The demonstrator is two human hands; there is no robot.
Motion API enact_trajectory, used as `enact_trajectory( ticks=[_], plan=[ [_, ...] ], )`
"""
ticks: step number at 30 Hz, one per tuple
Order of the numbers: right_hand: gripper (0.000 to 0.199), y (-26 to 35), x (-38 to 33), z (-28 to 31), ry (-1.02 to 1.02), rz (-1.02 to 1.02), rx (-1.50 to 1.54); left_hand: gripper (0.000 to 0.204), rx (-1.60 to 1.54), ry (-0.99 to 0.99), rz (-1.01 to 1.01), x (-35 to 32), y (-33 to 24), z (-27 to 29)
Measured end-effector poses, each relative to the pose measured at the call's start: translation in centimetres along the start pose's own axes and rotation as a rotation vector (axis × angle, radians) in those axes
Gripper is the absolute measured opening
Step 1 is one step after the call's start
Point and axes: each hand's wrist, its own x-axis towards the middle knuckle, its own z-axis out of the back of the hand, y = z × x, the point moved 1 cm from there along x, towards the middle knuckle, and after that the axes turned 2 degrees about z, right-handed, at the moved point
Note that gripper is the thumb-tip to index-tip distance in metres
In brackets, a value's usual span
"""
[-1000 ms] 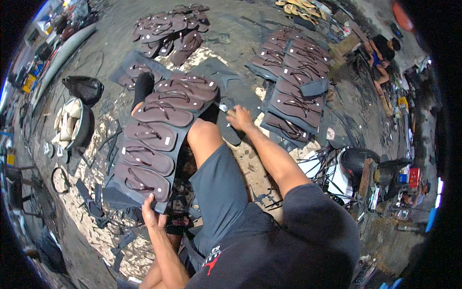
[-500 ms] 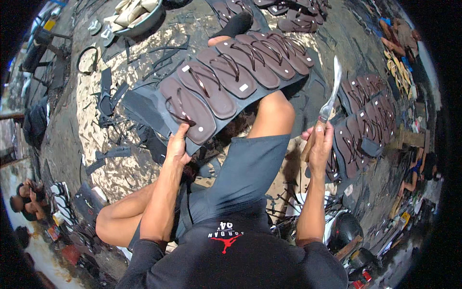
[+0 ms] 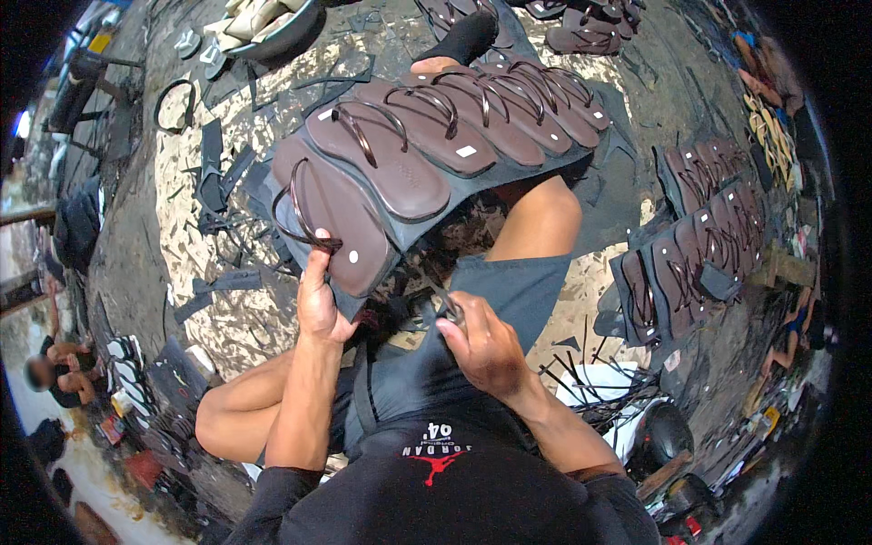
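Note:
A dark rubber sheet [image 3: 427, 234] lies tilted across my raised knee, bearing a row of several brown flip-flops [image 3: 400, 177] with shiny dark straps. My left hand [image 3: 322, 300] grips its near left corner, thumb on top of the nearest flip-flop [image 3: 331, 213] by the strap's toe end, the other fingers hidden underneath. Closed round a knife, my right hand [image 3: 489, 350] is over my lap, just below the sheet's near edge. Only a short piece of the knife [image 3: 440, 292] shows; most of the blade is hard to make out against the dark background.
Dark rubber offcuts [image 3: 213, 173] litter the ground at left. A basin [image 3: 295, 27] of pale pieces stands far left. More flip-flops on sheets [image 3: 686, 259] lie to the right. Black straps [image 3: 599, 381] lie beside my right forearm. Other people are at both sides.
My right hand has brought the knife from upright at the right down and left to the sheet's near edge. The sheet's left end, with my left hand, appears closer and tilted more.

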Motion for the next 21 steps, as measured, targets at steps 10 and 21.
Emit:
enact_trajectory(
  ticks=[10, 21],
  plan=[
    [0.03, -3.0, 9.5, -4.1, 0.233, 0.001, -0.065, 0.039, 0.187, -0.206, 0.0, -0.1, -0.5, 2.5],
    [0.04, -5.3, 15.2, -8.1, 0.43, 0.138, 0.214, 0.049, 0.245, -0.322, -0.029, 0.3, -2.1, 5.2]
  ],
)
